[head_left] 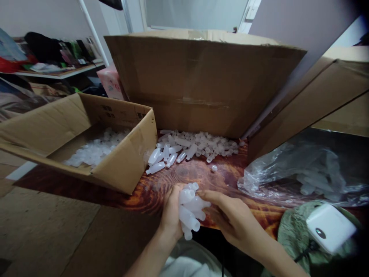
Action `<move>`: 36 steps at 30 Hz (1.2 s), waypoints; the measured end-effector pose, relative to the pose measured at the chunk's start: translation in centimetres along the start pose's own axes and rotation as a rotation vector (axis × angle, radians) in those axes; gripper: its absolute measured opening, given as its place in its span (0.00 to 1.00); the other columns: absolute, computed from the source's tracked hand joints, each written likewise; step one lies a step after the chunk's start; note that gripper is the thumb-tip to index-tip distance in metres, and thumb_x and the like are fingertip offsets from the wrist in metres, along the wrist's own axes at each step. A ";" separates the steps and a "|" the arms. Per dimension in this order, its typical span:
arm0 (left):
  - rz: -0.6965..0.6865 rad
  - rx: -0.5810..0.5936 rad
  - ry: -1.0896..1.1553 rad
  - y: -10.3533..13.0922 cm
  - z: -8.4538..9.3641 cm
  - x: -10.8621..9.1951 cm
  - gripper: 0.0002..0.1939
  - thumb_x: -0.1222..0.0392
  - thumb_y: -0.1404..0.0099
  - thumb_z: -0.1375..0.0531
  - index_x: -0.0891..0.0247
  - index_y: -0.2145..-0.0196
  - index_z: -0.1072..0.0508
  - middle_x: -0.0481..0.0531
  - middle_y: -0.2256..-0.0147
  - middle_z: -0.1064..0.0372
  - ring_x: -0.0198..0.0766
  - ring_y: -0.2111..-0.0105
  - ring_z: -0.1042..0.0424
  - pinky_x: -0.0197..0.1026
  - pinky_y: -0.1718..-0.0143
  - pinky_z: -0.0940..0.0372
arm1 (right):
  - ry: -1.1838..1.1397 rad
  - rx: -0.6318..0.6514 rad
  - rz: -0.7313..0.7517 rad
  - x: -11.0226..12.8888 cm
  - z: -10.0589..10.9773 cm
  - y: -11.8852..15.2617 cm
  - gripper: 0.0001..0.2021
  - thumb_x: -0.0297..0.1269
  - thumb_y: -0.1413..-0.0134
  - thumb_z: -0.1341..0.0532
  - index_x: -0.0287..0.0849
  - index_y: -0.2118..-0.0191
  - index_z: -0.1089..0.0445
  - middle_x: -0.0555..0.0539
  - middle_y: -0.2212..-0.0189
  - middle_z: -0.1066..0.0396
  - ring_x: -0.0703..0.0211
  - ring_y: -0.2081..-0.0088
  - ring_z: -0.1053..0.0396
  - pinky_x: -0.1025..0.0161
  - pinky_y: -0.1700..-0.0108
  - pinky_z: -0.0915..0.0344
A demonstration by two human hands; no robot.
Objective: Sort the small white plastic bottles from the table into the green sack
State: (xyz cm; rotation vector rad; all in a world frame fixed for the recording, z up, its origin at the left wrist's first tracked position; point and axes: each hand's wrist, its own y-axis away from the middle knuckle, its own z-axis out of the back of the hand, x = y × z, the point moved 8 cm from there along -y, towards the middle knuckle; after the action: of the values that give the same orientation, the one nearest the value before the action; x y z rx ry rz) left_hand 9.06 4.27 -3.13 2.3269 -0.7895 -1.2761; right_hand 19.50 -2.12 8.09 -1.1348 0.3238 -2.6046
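My left hand [172,215] is closed around a bunch of several small translucent white plastic bottles [189,217] with narrow necks, held just in front of the table's edge. My right hand [230,215] reaches in from the right with bent fingers, its fingertips at the narrow end of one bottle in the bunch; part of its grip is hidden. Beyond the hands, similar bottles [172,159] lie loose on the brown wood-grain table [184,173]. Behind and beside them spreads a heap of small, short translucent pieces [207,142]. A single small clear piece [213,168] lies apart.
An open cardboard box [121,154] holding translucent pieces stands at left. A large cardboard panel [201,84] rises behind the heap. At right, a clear plastic bag [268,177] with bottles lies by another carton [294,111]. A white power bank [331,227] rests on green cloth [291,231].
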 end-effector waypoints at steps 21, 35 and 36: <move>-0.105 0.084 -0.137 0.0 -0.4 0.2 0.12 0.52 0.44 0.41 0.63 0.76 0.35 0.44 0.79 0.38 0.30 0.81 0.40 0.32 0.80 0.45 | 0.271 0.189 -0.079 -0.3 -0.7 1.5 0.07 0.36 0.33 0.47 0.44 0.52 0.38 0.47 0.65 0.28 0.59 0.67 0.28 0.65 0.67 0.34; -0.139 0.091 -0.140 -0.2 -0.7 -0.3 0.12 0.52 0.43 0.41 0.64 0.76 0.34 0.45 0.79 0.36 0.30 0.80 0.40 0.32 0.80 0.44 | 0.418 0.139 0.068 0.7 -0.7 2.0 0.13 0.28 0.34 0.53 0.41 0.48 0.39 0.41 0.58 0.27 0.56 0.63 0.26 0.64 0.67 0.32; -0.145 0.091 -0.142 -0.2 -0.7 -0.3 0.12 0.52 0.43 0.41 0.64 0.76 0.34 0.45 0.79 0.36 0.30 0.80 0.40 0.32 0.80 0.44 | 0.416 0.115 0.057 0.6 -0.7 1.9 0.11 0.31 0.32 0.52 0.40 0.49 0.39 0.43 0.62 0.27 0.57 0.67 0.26 0.64 0.69 0.34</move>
State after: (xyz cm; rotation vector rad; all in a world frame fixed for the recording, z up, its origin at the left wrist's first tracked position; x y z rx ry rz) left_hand 9.57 4.62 -2.74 2.4244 -0.7485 -1.5112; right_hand 18.92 -4.00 7.49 -0.5324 0.2801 -2.7509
